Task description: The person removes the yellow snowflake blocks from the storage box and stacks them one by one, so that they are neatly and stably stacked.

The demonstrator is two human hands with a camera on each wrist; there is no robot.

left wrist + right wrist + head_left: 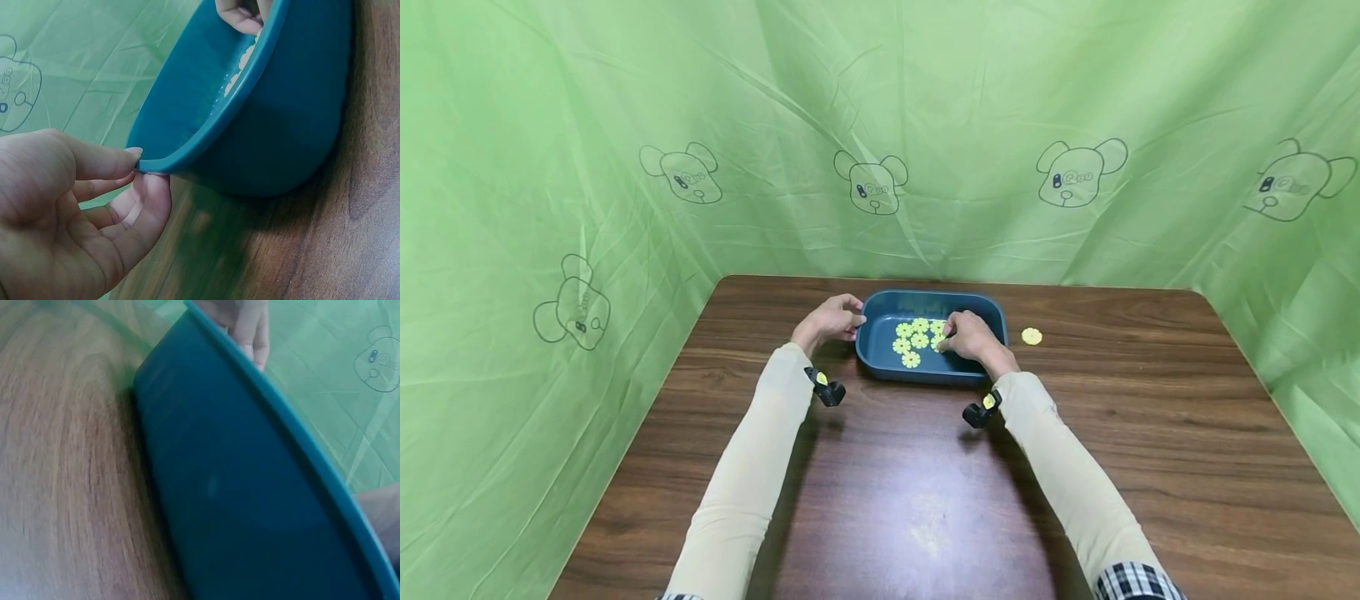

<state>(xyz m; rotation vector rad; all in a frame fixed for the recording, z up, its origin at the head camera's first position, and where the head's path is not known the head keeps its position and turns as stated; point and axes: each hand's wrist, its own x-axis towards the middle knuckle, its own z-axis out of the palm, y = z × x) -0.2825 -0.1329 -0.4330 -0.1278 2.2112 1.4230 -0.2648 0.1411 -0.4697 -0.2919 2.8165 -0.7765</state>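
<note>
A blue rectangular basin point(925, 377) sits on the table with several yellow flower-shaped pieces point(920, 341) lying on its floor. The left hand point(835, 317) pinches the basin's left rim; in the left wrist view its thumb lies on top and its fingers point(153, 194) curl underneath. Inside the basin, the right hand point(972, 337) reaches over the right wall, with thumb and fingertips together at the edge of one yellow flower piece point(937, 343). In the right wrist view the basin wall point(231, 462) hides most of that hand.
One more yellow flower piece point(1032, 336) lies on the wooden table point(1150, 400) just right of the basin. A green curtain point(970, 92) with printed bear heads hangs behind the table and along its sides. Each wrist carries a small black camera point(829, 392).
</note>
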